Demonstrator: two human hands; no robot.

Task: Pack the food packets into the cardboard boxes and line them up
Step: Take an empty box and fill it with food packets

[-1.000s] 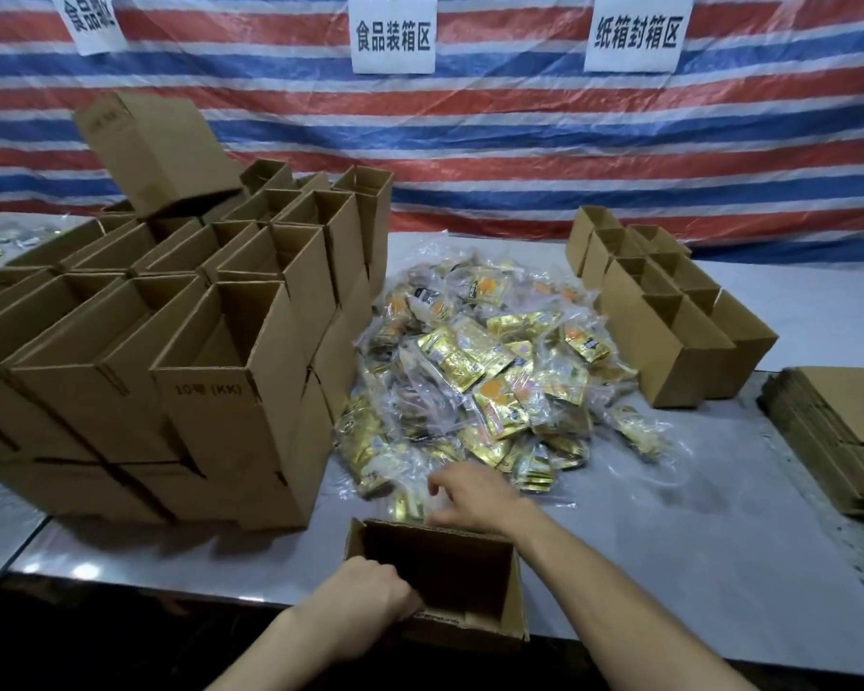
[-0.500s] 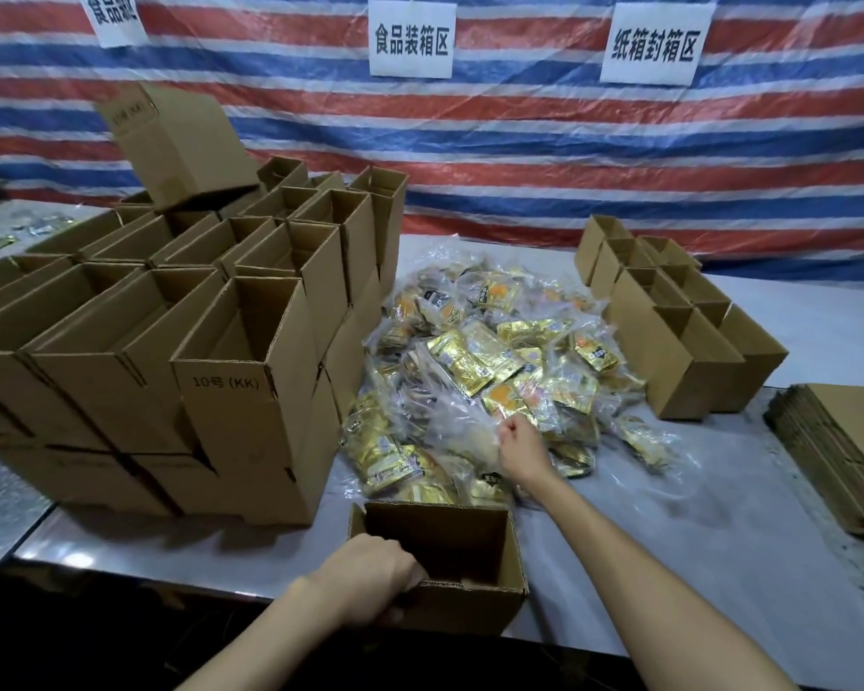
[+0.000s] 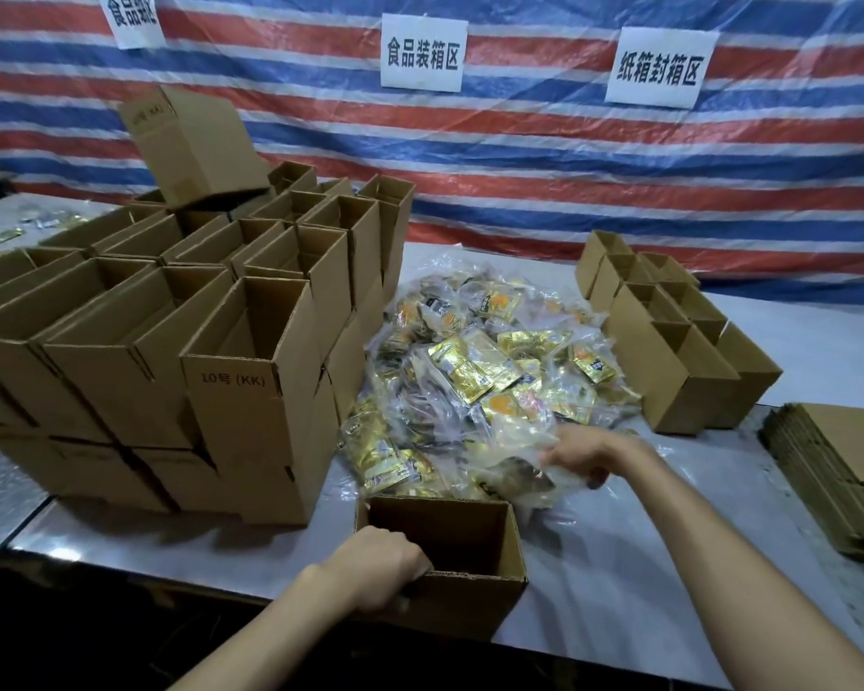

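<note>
Food packets, gold-and-clear plastic sachets in a loose heap, lie mid-way across the grey table. They sit between a tall stack of open brown cardboard boxes on the left and a short double row of open brown boxes on the right. A small open brown cardboard box sits right at the near table edge, just in front of the heap; no packets show inside it. Left hand grips its near-left rim, fingers curled over the wall. Right hand is at the heap's near edge, fingers curled on a clear plastic-wrapped packet. It's blurred, so I can't tell how many it has.

Risks, as a judgement:
- Slick film could slip out of the grip on the way to the box.
- Neighbouring sachets could drag along and spill off the table.
- The box could tip off the edge if the left hand lets go.
- A packet catching the rim could fold the wall in.

A flattened cardboard stack lies far right.
</note>
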